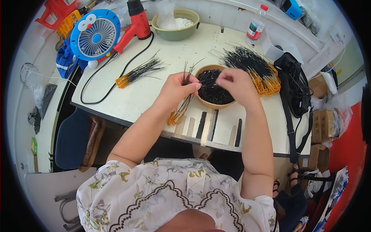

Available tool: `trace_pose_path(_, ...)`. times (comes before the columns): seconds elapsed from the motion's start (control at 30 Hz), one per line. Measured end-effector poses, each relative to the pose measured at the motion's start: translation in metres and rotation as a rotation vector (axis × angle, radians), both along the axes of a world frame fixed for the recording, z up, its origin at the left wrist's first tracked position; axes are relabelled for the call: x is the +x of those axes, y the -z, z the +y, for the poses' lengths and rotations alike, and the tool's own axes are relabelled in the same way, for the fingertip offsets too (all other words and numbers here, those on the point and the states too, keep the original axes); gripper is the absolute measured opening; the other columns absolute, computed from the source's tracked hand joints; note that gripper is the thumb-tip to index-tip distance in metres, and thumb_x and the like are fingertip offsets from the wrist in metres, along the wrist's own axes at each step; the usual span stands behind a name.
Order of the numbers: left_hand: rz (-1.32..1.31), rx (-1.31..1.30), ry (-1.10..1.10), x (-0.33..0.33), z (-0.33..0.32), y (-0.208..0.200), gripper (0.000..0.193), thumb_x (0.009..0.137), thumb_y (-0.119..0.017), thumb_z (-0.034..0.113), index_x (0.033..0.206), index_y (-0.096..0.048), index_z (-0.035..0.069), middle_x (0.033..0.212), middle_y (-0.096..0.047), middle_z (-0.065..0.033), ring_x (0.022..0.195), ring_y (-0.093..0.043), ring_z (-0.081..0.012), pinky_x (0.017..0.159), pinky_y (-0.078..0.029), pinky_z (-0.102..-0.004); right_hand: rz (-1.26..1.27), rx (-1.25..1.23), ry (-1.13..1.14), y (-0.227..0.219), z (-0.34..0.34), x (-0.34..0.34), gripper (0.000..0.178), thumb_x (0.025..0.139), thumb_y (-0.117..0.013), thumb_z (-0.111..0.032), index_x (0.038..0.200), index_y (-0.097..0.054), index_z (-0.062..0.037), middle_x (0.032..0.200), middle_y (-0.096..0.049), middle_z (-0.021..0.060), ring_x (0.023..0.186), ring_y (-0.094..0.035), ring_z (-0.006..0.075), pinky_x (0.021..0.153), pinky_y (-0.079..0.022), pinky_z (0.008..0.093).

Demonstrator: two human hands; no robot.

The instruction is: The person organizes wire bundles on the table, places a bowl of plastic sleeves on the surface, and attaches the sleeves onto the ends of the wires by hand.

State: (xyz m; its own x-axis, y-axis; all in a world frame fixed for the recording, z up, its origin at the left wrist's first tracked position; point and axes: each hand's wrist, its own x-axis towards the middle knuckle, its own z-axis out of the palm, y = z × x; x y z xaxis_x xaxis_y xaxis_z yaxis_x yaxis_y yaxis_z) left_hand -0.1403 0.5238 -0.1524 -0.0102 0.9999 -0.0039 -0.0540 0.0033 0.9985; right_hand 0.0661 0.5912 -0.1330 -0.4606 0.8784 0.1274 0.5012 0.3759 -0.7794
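The left hand (174, 88) pinches the wire bundle (187, 103), its long axis from one to seven o'clock, while at three o'clock the bowl (211, 105) lies nearer the right hand (239, 83), whose fingertips press together, on what I cannot tell.

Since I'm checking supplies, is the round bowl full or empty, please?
Not empty: black pieces lie across the round bowl; their depth I cannot tell.
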Motion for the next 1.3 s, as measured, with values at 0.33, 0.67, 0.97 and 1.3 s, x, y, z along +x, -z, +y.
trace_pose_path(0.33, -0.001, 0.046, -0.001, 0.001, 0.002, 0.0, 0.009, 0.078, -0.069, 0.006, 0.083, -0.062, 0.003, 0.068, -0.062, -0.0003, 0.054, -0.051, -0.0027, 0.045, -0.031, -0.0161, -0.38, 0.315, -0.034, 0.009, -0.014, -0.02, 0.005, 0.07, -0.069, -0.007, 0.072, -0.064, -0.0063, 0.069, -0.064, 0.0071, 0.074, -0.06, 0.0263, 0.074, -0.04, 0.0384)
trace_pose_path(0.67, -0.015, 0.051, 0.003, -0.001, 0.0, -0.001, 0.008, 0.08, -0.068, 0.003, 0.084, -0.062, 0.002, 0.07, -0.062, -0.0011, 0.059, -0.055, -0.004, 0.048, -0.035, -0.0157, -0.069, 0.118, 0.073, 0.007, -0.007, -0.014, 0.008, 0.074, -0.07, -0.006, 0.079, -0.064, -0.0031, 0.07, -0.062, 0.0046, 0.066, -0.059, 0.0149, 0.065, -0.046, 0.0259)
trace_pose_path(0.97, 0.147, 0.109, 0.018, 0.001, 0.0, 0.001, 0.005, 0.081, -0.066, 0.0, 0.085, -0.062, -0.001, 0.073, -0.061, -0.0015, 0.066, -0.056, -0.0068, 0.063, -0.046, -0.02, 0.486, 0.08, -0.093, -0.001, -0.001, -0.009, 0.011, 0.082, -0.06, 0.002, 0.092, -0.064, -0.0007, 0.086, -0.06, 0.0004, 0.082, -0.055, 0.0074, 0.076, -0.045, 0.0215)
trace_pose_path(1.3, 0.147, 0.119, 0.032, 0.003, -0.002, 0.001, 0.005, 0.081, -0.065, 0.0, 0.085, -0.062, -0.002, 0.074, -0.061, -0.0011, 0.067, -0.055, -0.0064, 0.063, -0.045, -0.0202, 0.484, 0.066, -0.108, -0.006, -0.004, -0.011, 0.021, 0.084, -0.058, 0.002, 0.105, -0.055, -0.0023, 0.088, -0.056, -0.0005, 0.084, -0.054, 0.0078, 0.08, -0.044, 0.0225)
